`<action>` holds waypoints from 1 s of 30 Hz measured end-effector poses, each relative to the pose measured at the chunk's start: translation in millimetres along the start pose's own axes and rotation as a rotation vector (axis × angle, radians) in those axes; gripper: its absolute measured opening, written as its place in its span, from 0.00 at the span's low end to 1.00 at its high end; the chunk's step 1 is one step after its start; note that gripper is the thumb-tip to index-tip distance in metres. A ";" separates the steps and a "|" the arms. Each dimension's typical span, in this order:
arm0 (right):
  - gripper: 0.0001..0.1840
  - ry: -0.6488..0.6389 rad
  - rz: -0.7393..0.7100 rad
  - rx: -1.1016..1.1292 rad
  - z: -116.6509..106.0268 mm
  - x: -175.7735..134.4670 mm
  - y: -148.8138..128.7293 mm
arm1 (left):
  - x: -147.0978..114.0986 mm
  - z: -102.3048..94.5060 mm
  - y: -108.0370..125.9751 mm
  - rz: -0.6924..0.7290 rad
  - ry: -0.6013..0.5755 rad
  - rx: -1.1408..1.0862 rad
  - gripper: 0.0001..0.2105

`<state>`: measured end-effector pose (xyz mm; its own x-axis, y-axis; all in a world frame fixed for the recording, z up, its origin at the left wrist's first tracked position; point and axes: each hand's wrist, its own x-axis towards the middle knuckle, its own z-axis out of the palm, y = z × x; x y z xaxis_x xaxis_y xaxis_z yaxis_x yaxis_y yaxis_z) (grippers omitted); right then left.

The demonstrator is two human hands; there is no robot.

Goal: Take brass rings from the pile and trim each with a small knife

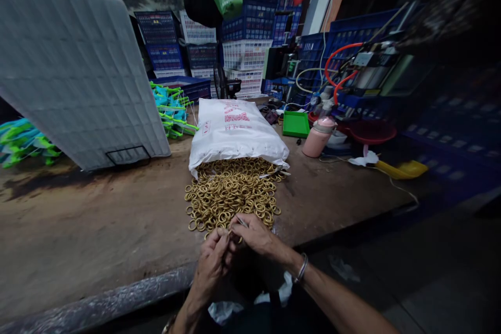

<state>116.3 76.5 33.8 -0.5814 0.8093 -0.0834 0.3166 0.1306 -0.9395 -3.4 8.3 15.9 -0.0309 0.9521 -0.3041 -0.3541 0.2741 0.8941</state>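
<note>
Gold-coloured rings: loose heap on the worktop, spilling from the mouth of the sack; nearest ones just by the fingers.
White printed sack: lying flat, red print and square code uppermost, mouth toward the person.
Wooden worktop: brown, stained toward the left; near edge wrapped in plastic film.
Right hand: at the near side of the heap, fingers closed about a thin grey metal-looking piece; bracelet at the wrist.
Left hand: thumb and finger brought together, fingertips meeting the right hand's; whether they grip a ring cannot be told.
Step in hand: judged to be fine two-handed fingertip work on something small.
Next move: seems to call for steady fingertips and a sure hold on the thin piece.
Pink bottle: upright, right of the sack.
Green tray: behind the bottle.
</note>
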 end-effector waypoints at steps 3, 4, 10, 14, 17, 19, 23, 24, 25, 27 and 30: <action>0.10 0.102 -0.040 -0.136 -0.6 -1.4 -0.2 | 1.7 1.6 -0.6 0.006 0.074 -0.035 0.18; 0.10 0.125 -0.059 -0.220 -0.4 -2.8 0.2 | 2.3 1.6 -0.8 0.013 0.090 -0.044 0.18; 0.08 0.047 -0.145 -0.652 2.8 -14.1 2.6 | 2.9 1.3 -2.2 0.064 0.076 -0.062 0.16; 0.11 0.011 -0.148 -0.775 4.7 -16.0 2.0 | 2.3 1.8 -3.1 0.096 0.075 -0.041 0.16; 0.13 -0.014 -0.127 -0.811 6.2 -14.9 2.0 | 0.0 2.7 -1.2 0.132 0.098 0.020 0.15; 0.13 -0.029 -0.103 -0.829 5.7 -13.4 3.2 | -3.7 3.9 1.7 0.129 0.116 0.061 0.16; 0.13 0.036 -0.004 -0.900 -5.2 -7.0 8.2 | -14.2 6.0 6.9 0.089 0.075 0.081 0.15; 0.13 0.072 0.022 -0.919 -9.8 -4.5 9.4 | -16.1 5.9 7.4 0.068 0.055 0.051 0.15; 0.12 0.111 0.037 -0.934 -14.8 -1.5 10.5 | -17.3 5.5 7.4 0.043 0.038 0.008 0.14; 0.12 0.193 0.032 -0.951 -24.0 5.8 12.3 | -17.1 3.8 6.7 -0.015 0.006 -0.085 0.14; 0.11 0.300 0.037 -0.966 -32.4 19.2 14.7 | -12.9 0.3 4.6 -0.042 -0.006 -0.171 0.14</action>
<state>134.1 112.5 29.2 -0.3886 0.9155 0.1046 0.8791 0.4024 -0.2557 -4.3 -2.7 24.0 -0.0077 0.9413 -0.3376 -0.5093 0.2868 0.8114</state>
